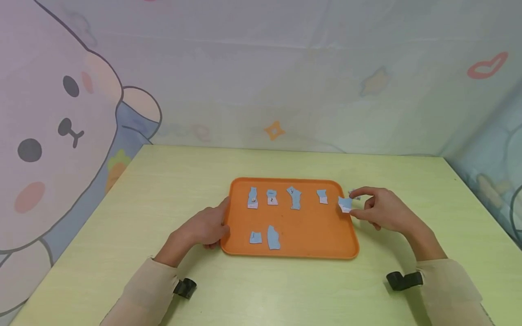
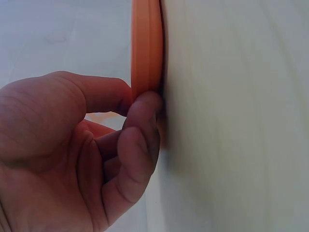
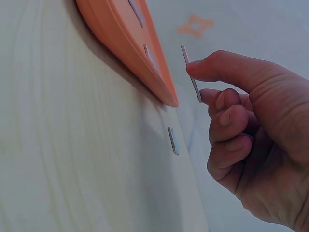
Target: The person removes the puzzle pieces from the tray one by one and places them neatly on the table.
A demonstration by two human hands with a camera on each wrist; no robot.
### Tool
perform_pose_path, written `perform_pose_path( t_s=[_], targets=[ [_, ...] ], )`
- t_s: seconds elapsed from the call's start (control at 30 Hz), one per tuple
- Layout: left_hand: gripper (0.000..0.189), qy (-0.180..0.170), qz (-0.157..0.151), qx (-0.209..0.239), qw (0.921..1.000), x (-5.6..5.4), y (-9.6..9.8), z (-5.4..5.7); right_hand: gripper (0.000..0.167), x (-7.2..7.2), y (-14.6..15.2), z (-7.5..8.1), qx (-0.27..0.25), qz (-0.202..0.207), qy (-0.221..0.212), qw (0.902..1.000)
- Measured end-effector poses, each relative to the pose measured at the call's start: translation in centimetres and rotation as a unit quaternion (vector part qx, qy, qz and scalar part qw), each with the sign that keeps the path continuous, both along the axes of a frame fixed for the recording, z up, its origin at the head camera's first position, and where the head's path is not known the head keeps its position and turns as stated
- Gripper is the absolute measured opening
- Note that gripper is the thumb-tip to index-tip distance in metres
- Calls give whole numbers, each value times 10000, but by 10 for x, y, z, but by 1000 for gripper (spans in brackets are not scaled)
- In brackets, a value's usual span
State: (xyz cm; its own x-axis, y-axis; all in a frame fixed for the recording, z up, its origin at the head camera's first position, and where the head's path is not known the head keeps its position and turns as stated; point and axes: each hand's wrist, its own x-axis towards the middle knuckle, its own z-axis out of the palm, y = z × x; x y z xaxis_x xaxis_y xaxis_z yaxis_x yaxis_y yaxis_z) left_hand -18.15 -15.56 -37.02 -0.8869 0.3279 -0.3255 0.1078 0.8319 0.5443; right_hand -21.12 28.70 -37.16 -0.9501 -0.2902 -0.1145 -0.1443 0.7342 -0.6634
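An orange tray (image 1: 310,240) lies on the table, with several light-blue and white puzzle pieces spread on it. At its left side my left hand (image 1: 210,226) grips the rim; in the left wrist view, thumb and fingers (image 2: 137,159) pinch the tray's edge (image 2: 146,48). My right hand (image 1: 383,210) holds one blue-and-white puzzle piece (image 1: 345,204) by its edges, above the tray's right rim. Edge-on in the right wrist view, that thin piece (image 3: 191,75) sits between thumb and index finger, apart from the tray. Another piece (image 3: 173,141) lies on the table beside the tray, partly behind the right hand's fingers in the head view.
Four-sided and pale yellow, the wooden table (image 1: 285,294) extends around the tray. Behind it hangs a printed cloth (image 1: 244,81) with a cartoon bear (image 1: 69,136). Two pieces lie in the tray's front row, a blue strip (image 1: 273,238) among them. A dark cable (image 1: 514,213) hangs at far right.
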Motion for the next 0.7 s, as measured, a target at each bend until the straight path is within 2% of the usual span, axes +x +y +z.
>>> perform_pose_path(
  t_s=[0.33, 0.53, 0.7],
  targets=[
    [77, -72, 56, 0, 10000, 0, 0, 1, 50, -3, 12, 2, 40, -14, 37, 10000],
    [73, -44, 11, 74, 10000, 1, 0, 1, 50, -7, 21, 3, 46, -90, -45, 9999],
    [78, -65, 27, 63, 10000, 1, 0, 0, 50, -8, 27, 0, 17, -133, -90, 9999]
  ],
)
